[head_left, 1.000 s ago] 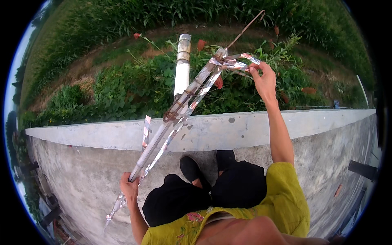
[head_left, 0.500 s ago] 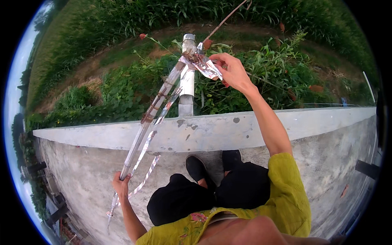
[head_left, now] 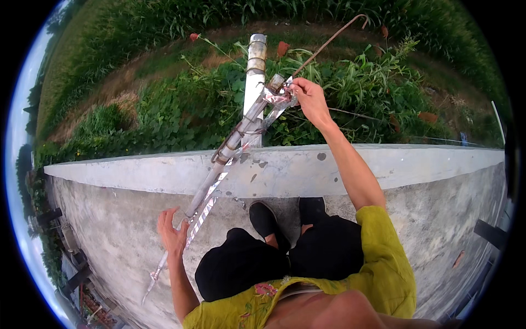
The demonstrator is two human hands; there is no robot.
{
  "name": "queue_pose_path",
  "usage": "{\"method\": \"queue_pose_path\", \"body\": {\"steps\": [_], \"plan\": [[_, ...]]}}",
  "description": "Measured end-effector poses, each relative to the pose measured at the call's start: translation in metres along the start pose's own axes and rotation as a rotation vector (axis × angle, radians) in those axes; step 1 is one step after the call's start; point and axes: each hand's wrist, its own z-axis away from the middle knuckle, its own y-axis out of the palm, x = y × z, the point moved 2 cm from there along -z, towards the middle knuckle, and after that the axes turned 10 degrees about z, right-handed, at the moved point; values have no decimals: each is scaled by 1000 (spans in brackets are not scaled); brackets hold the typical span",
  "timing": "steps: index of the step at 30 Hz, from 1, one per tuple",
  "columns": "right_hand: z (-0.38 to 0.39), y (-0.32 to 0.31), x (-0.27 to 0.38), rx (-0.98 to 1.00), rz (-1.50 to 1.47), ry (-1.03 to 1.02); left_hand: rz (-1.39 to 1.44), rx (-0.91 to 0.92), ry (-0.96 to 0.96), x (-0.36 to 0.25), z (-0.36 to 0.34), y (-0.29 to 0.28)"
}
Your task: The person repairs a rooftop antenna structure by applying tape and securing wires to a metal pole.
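Note:
A long grey pole (head_left: 205, 183) slants from lower left to upper middle, bound with rusty wire and lengthened by a thin rusty hooked rod (head_left: 322, 48). Shiny silver-and-pink foil ribbon (head_left: 201, 217) runs along it and bunches round its far end. My right hand (head_left: 311, 102) is closed in a pinch on the foil at that end, beside the rod's base. Lower down, my left hand (head_left: 173, 234) lies against the pole with fingers spread and thumb apart, not wrapped round it. The pole's thin near tip (head_left: 149, 288) points down past this hand.
A low concrete wall (head_left: 296, 167) crosses in front of my feet, and the pole extends over it. Behind it a white pipe (head_left: 252, 90) stands upright among green plants (head_left: 192, 104). Tall leafy crops (head_left: 219, 13) grow beyond. Concrete floor (head_left: 416, 230) lies beneath me.
The pole's far end has swung right and slid off the pipe's top, baring it. My left hand has loosened and spread its fingers. My right hand stays at the foil.

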Motion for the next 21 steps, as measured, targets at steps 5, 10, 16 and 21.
{"method": "queue_pose_path", "body": {"steps": [5,10,16,21], "plan": [[-1,0,-10,-22,12,-14,219,68,275,-111,-100,61],[12,-13,2,-182,288,16,268,549,129,-163,-156,94],[-1,-33,-10,-515,348,-41,419,455,207,-159,-136,94],[-19,-54,-19,-501,-54,-18,475,512,88,-130,-120,82]]}}
